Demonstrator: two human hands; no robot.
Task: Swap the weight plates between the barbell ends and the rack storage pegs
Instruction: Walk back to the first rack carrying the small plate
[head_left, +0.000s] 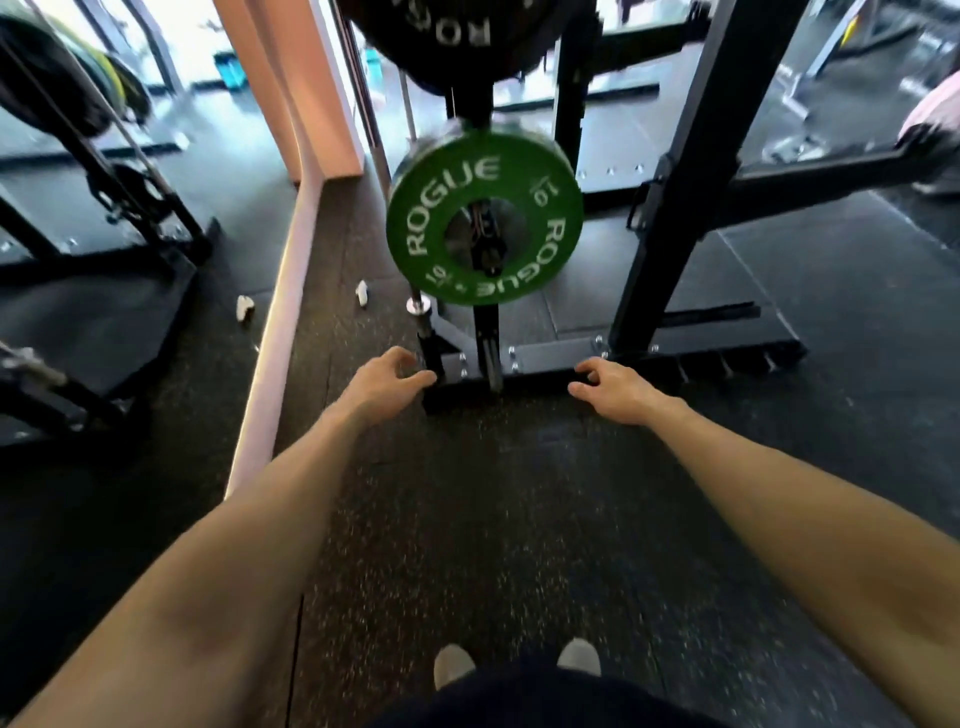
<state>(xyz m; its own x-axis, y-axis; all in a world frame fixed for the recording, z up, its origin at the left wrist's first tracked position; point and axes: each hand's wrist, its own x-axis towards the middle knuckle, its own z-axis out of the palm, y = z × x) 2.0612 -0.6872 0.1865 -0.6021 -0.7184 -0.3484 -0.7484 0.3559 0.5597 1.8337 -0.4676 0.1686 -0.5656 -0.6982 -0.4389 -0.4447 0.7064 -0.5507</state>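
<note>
ahead, green plate (484, 218) on rack peg, above and beyond both hands' fingers, left hand (382, 382) and right hand (618, 389) loosely spread, empty

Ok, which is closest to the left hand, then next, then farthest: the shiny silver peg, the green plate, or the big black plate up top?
From the left hand, in the head view:
1. Silver peg, just above the hand, low on the rack.
2. Green plate, higher and a little to the right.
3. Black plate, at the very top, above the green one.
</note>
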